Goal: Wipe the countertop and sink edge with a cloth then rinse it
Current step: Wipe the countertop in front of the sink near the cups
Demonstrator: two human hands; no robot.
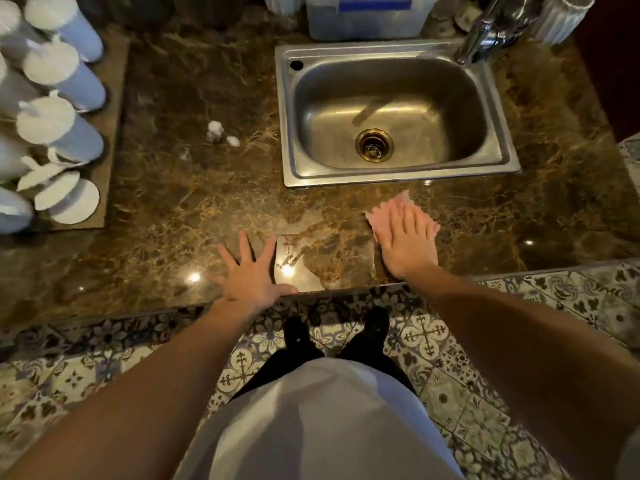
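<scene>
The brown marble table (207, 188) takes up most of the view, glossy and patchy with reflections, so damp streaks should be easy to read against the lights. Set into it on the right is the steel sink (287, 140), its flat rim running along the front just beyond where the wiping is going on; the basin looks dry and the tap (485, 36) stands at the back right corner. The left hand (251, 271) lies flat near the front edge, fingers spread and straight, holding nothing, and serves as a brace. The right hand (408, 240) presses flat on the pink cloth (398, 206), fingers straight and together, on the strip of table between the front edge and the sink rim. The cloth pokes out beyond the fingertips and to the left.

To wipe well here, I would keep the palm flat with even pressure and overlap the strokes, working toward the sink rim. A few small white blobs (214, 128) sit left of the sink and likely need a pass.
</scene>
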